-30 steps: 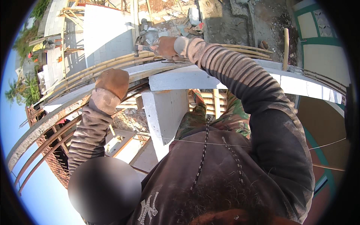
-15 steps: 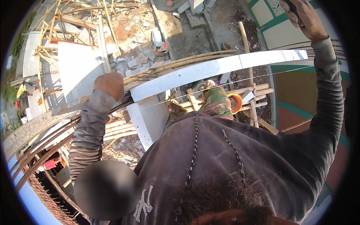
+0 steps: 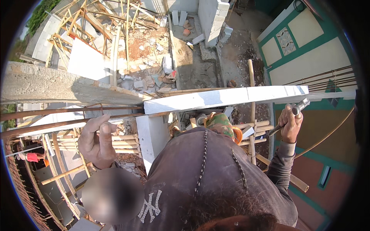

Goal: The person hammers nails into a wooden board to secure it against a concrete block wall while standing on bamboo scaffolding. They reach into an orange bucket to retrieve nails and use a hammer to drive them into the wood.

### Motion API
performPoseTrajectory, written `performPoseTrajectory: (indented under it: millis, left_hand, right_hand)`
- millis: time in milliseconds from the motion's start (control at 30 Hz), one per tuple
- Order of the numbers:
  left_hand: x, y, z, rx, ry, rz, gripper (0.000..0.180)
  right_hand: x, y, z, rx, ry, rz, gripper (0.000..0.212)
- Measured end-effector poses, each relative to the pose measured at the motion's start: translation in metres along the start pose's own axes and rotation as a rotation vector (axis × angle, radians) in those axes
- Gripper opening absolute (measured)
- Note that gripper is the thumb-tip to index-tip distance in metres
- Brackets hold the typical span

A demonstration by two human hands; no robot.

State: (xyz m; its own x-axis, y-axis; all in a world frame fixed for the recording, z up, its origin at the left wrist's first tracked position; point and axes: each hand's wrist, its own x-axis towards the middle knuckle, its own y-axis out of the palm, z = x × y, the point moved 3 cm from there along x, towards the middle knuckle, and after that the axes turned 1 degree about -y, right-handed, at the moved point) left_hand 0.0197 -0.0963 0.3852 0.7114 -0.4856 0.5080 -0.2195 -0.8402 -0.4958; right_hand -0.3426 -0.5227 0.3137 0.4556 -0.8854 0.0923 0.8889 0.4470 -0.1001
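Note:
My left hand (image 3: 98, 140) is raised beside the rusty rebar (image 3: 58, 127), palm turned up. Its fingers are loosely bent and the thumb stands apart, with nothing visible in them. In my right hand (image 3: 291, 125) is a hammer (image 3: 300, 106), its metal head up and its dark handle pointing down to the left. The hammer is just below the right end of a row of white blocks (image 3: 216, 98), which runs across in front of me. Under the row's left end, a pale block (image 3: 150, 138) stands beside my torso.
A rough concrete beam (image 3: 58, 84) lies at the left, with rebar running beside it. Bamboo poles (image 3: 252, 131) and an orange bucket (image 3: 237, 134) are below. Rubble and timber (image 3: 96, 27) cover the ground ahead. At the right stands a green-trimmed wall (image 3: 316, 57). Another person in red (image 3: 32, 157) is far left.
My right hand has come down from the upper right corner, bringing the hammer head into view. My left hand has moved down and left, from a fist to loosely bent fingers. My view has shifted.

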Motion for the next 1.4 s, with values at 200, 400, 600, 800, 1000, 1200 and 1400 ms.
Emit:
performPoseTrajectory:
  millis: [200, 400, 600, 800, 1000, 1200, 1400]
  left_hand:
    - [-0.057, -0.027, 0.054, 0.13, -0.076, -0.56, 0.028]
    - [-0.1, -0.027, 0.124, -0.033, -0.274, -1.014, 0.019]
    - [-0.202, 0.014, 0.226, -0.243, -0.771, -0.917, 0.015]
    - [-0.231, 0.092, 0.243, -0.031, -0.827, -0.382, 0.035]
    - [-0.235, 0.113, 0.256, -0.116, -0.926, -0.404, 0.037]
    - [-0.244, 0.126, 0.266, -0.194, -0.865, -0.509, 0.033]
    - [-0.26, 0.11, 0.314, -0.475, -1.035, -0.545, 0.033]
  right_hand:
    - [-0.021, 0.06, -0.064, -0.28, -0.011, 0.454, 0.02]
    - [-0.048, 0.071, -0.148, -0.492, 0.012, 0.732, 0.017]
    - [-0.063, 0.044, -0.216, -0.625, 0.128, 0.628, 0.029]
    - [-0.068, -0.01, -0.275, -0.889, 0.438, 0.545, 0.039]
    - [-0.089, -0.016, -0.29, -0.914, 0.467, 0.436, 0.039]
    - [-0.102, -0.022, -0.3, -0.916, 0.49, 0.369, 0.039]
    - [-0.111, -0.021, -0.3, -0.922, 0.499, 0.326, 0.04]
